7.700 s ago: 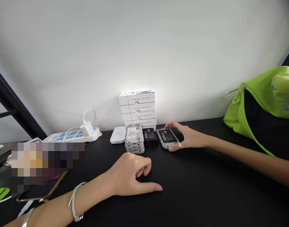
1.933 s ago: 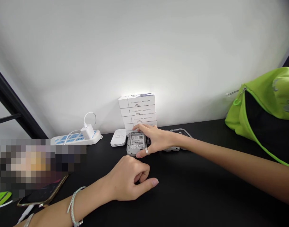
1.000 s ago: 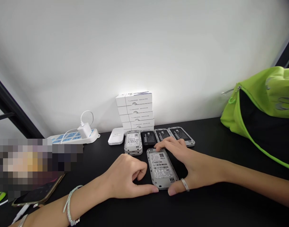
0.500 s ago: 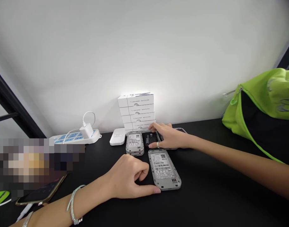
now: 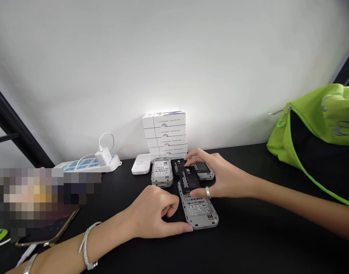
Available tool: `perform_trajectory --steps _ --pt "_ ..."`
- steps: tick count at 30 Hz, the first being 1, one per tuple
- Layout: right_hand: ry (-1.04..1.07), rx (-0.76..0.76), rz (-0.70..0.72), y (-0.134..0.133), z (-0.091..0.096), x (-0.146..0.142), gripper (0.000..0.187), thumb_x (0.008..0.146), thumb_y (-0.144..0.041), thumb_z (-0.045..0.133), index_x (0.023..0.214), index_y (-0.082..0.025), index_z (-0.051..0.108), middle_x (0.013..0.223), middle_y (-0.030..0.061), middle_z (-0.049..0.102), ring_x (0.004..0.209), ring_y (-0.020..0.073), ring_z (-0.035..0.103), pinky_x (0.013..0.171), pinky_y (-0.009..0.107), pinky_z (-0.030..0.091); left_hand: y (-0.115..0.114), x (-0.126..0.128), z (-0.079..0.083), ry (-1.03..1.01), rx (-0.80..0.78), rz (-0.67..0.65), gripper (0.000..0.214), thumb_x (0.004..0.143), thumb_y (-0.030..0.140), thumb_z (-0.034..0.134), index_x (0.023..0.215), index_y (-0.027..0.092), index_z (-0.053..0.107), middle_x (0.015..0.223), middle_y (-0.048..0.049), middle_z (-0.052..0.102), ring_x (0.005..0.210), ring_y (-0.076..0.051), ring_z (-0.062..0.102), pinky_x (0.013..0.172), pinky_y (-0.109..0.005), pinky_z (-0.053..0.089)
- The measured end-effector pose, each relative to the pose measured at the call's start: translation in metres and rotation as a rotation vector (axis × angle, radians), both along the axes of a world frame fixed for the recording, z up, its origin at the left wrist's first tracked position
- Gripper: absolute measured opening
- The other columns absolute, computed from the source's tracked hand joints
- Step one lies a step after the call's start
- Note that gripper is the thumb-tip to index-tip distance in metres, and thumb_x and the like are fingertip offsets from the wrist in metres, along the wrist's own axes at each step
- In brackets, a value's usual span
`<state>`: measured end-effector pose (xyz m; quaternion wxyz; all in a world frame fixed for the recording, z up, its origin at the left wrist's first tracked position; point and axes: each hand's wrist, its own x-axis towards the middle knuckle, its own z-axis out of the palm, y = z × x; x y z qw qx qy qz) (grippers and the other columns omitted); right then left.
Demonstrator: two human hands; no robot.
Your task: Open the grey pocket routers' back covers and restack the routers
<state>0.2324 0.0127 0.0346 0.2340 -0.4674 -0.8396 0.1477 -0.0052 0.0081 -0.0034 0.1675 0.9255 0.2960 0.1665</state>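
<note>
My right hand (image 5: pixel 217 175) pinches a black 3000 mAh battery (image 5: pixel 189 179) between thumb and fingers, tilted above the upper end of a grey device (image 5: pixel 201 217) that lies with its back uncovered. A label with barcodes shows in the device's bay. My left hand (image 5: pixel 156 215) rests at its left side, fingers curled, the thumb tip against the lower left edge. Behind the held battery is another black battery (image 5: pixel 177 163). To its right lies a grey device (image 5: pixel 207 176) with a black battery on it, partly hidden by my right hand.
Left of the batteries is a stack of uncovered grey devices (image 5: pixel 162 169), beside stacked white covers (image 5: pixel 141 164). White boxes (image 5: pixel 170 131) are piled against the wall. A power strip (image 5: pixel 114 163) with a charger and a phone (image 5: pixel 48 230) are at left, a green bag (image 5: pixel 311 125) at right.
My right hand has brought a battery from the back group toward me, over the top of the near device. My left hand stays in place.
</note>
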Motion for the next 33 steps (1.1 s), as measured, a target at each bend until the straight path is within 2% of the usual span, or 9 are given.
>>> perform_trajectory --steps 3,7,14,18,21,26,29,33 --pt "-0.012 -0.087 -0.024 -0.014 -0.006 0.004 0.075 0.061 -0.059 0.076 0.123 -0.031 0.046 0.133 0.0073 0.056 0.12 0.036 0.049 0.096 0.053 0.041 0.0 0.0 0.0 0.001 0.007 0.001 0.051 0.077 0.052 0.071 0.055 0.018 0.039 0.044 0.009 0.035 0.041 -0.006 0.033 0.045 -0.021 0.026" --pt "0.01 -0.144 -0.018 -0.022 -0.011 0.003 0.077 0.061 -0.055 0.078 0.125 -0.032 0.044 0.127 0.006 0.058 0.118 0.0346 0.048 0.097 0.053 0.042 0.0 0.0 -0.001 0.009 0.013 0.004 0.051 0.077 0.052 0.07 0.056 0.018 0.039 0.045 0.0088 0.035 0.041 -0.006 0.033 0.045 -0.021 0.025" --pt "0.023 -0.248 0.013 -0.027 -0.008 0.003 0.075 0.067 -0.058 0.075 0.128 -0.03 0.043 0.129 0.0058 0.055 0.121 0.0328 0.045 0.103 0.052 0.036 0.0 0.001 -0.001 0.017 0.016 0.005 0.051 0.078 0.05 0.07 0.056 0.017 0.038 0.044 0.0087 0.033 0.041 -0.006 0.033 0.045 -0.021 0.025" --pt "-0.016 -0.28 0.035 -0.031 -0.006 0.004 0.077 0.068 -0.063 0.072 0.131 -0.03 0.043 0.136 0.0058 0.05 0.124 0.0342 0.041 0.103 0.05 0.038 0.0 0.001 0.0 0.01 0.022 -0.006 0.048 0.077 0.046 0.071 0.056 0.017 0.039 0.044 0.0088 0.034 0.041 -0.005 0.033 0.045 -0.02 0.025" --pt "-0.147 -0.221 0.094 -0.034 -0.007 0.003 0.087 0.064 -0.067 0.073 0.135 -0.027 0.042 0.138 0.01 0.048 0.127 0.0394 0.038 0.104 0.056 0.035 0.0 0.001 0.001 0.0 0.025 -0.011 0.047 0.076 0.045 0.072 0.056 0.017 0.039 0.045 0.0089 0.036 0.041 -0.005 0.034 0.045 -0.02 0.025" --pt "-0.316 0.019 0.267 -0.037 -0.016 0.001 0.076 0.083 -0.067 0.055 0.14 -0.018 0.042 0.14 0.0181 0.05 0.134 0.0412 0.034 0.109 0.067 0.011 -0.001 0.002 0.0 -0.008 0.02 -0.008 0.046 0.075 0.043 0.073 0.056 0.017 0.04 0.045 0.0091 0.036 0.041 -0.005 0.035 0.045 -0.019 0.025" --pt "-0.327 0.014 0.282 -0.036 -0.017 -0.002 0.072 0.086 -0.061 0.054 0.141 -0.016 0.04 0.144 0.0197 0.044 0.134 0.0407 0.033 0.107 0.067 0.015 -0.001 0.001 0.0 -0.01 0.018 -0.014 0.046 0.075 0.042 0.073 0.056 0.017 0.039 0.045 0.009 0.035 0.041 -0.005 0.035 0.045 -0.02 0.025" --pt "-0.193 -0.136 0.198 -0.036 -0.013 -0.004 0.081 0.068 -0.054 0.073 0.133 -0.017 0.042 0.134 0.0157 0.046 0.124 0.0363 0.041 0.107 0.059 0.027 0.0 0.0 -0.001 -0.005 0.027 -0.015 0.05 0.074 0.048 0.073 0.056 0.018 0.037 0.045 0.0088 0.034 0.041 -0.006 0.033 0.045 -0.021 0.024"
